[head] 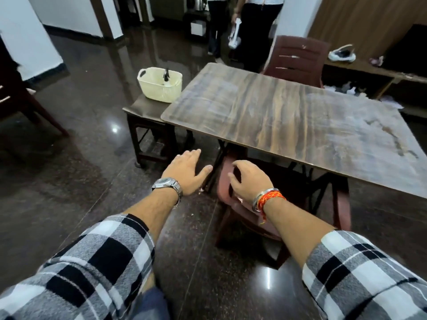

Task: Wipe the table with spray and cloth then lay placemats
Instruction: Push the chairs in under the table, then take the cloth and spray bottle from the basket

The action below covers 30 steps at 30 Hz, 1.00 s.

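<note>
A brown wood-grain table (pixel 288 116) stands ahead with pale smears across its top and a patchy stain near its right side. Left of it, a cream plastic basket (pixel 159 85) sits on a low dark stool (pixel 143 107); a dark spray nozzle (pixel 166 76) sticks up from inside it. My left hand (pixel 184 172) hovers flat with fingers apart, below the table's near corner, holding nothing. My right hand (pixel 248 177) hangs with fingers curled and spread over the back of a maroon chair (pixel 233 199). No cloth or placemats show.
The maroon chair is tucked under the table's near edge; another maroon chair (pixel 298 58) stands at the far side. Two people (pixel 251 31) stand beyond, one holding a white object. A low shelf (pixel 369 72) with clutter runs along the right wall. Glossy dark floor lies left.
</note>
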Tool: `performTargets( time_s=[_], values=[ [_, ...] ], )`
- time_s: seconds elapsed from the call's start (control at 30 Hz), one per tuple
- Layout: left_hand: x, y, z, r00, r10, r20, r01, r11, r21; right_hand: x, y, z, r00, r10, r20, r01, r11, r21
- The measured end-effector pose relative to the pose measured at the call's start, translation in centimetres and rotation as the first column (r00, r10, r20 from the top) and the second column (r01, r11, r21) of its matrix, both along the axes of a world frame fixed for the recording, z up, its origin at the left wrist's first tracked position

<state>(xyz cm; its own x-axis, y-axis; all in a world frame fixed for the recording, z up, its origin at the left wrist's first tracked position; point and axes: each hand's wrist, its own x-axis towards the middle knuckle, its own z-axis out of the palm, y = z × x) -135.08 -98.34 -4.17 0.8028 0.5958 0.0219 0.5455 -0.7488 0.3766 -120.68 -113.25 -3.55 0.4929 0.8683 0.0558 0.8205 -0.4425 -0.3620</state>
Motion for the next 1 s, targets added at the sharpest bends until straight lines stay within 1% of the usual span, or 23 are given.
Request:
performTargets(
  time_s=[0.07, 0.17, 0.27, 0.4, 0.53, 0.67, 0.77, 0.83, 0.9, 0.97, 1.0],
  values=[
    [-1.0, 5.1, 0.0, 0.998, 0.055, -0.012, -0.055, 0.998, -0.022, -0.6, 5.0, -0.1, 1.000, 0.010, -0.026, -0.010, 1.000, -0.007],
    [-2.1, 12.8, 0.1, 0.994, 0.106, -0.026, -0.107, 0.993, -0.050, -1.3, 11.8, 0.0, 0.998, -0.020, -0.063, 0.020, 1.000, -0.010],
    [-3.1, 20.4, 1.2, 0.992, 0.125, -0.019, -0.126, 0.991, -0.052, -1.8, 18.8, 0.4, 0.994, -0.059, -0.096, 0.057, 0.998, -0.022],
    [-3.0, 29.2, 1.6, 0.990, 0.144, -0.010, -0.144, 0.989, -0.044, -2.2, 27.4, 0.0, 0.982, -0.108, -0.157, 0.110, 0.994, 0.004],
    [-1.6, 36.2, 0.0, 0.986, 0.157, -0.055, -0.161, 0.985, -0.070, -1.9, 34.5, -0.8, 0.976, -0.090, -0.200, 0.088, 0.996, -0.017],
    [1.4, 42.6, -1.1, 0.990, 0.131, -0.048, -0.135, 0.988, -0.079, 1.3, 41.6, -2.0, 0.962, -0.110, -0.249, 0.115, 0.993, 0.007],
    [4.6, 49.2, -2.0, 0.990, 0.121, -0.069, -0.126, 0.990, -0.067, 5.5, 48.4, -3.2, 0.955, -0.113, -0.274, 0.128, 0.991, 0.035],
    [6.5, 53.3, -2.2, 0.987, 0.130, -0.094, -0.136, 0.989, -0.061, 7.9, 52.3, -3.6, 0.947, -0.129, -0.294, 0.153, 0.986, 0.059],
    [8.6, 57.2, -2.0, 0.982, 0.139, -0.126, -0.147, 0.987, -0.059, 10.2, 55.8, -3.9, 0.934, -0.148, -0.325, 0.172, 0.984, 0.045],
    [11.0, 61.1, -2.0, 0.981, 0.154, -0.114, -0.162, 0.985, -0.055, 12.5, 59.5, -4.3, 0.930, -0.149, -0.337, 0.167, 0.986, 0.026],
    [11.9, 62.7, -2.3, 0.981, 0.165, -0.099, -0.172, 0.982, -0.072, 13.4, 61.1, -4.6, 0.925, -0.155, -0.346, 0.180, 0.983, 0.043]
  ],
)
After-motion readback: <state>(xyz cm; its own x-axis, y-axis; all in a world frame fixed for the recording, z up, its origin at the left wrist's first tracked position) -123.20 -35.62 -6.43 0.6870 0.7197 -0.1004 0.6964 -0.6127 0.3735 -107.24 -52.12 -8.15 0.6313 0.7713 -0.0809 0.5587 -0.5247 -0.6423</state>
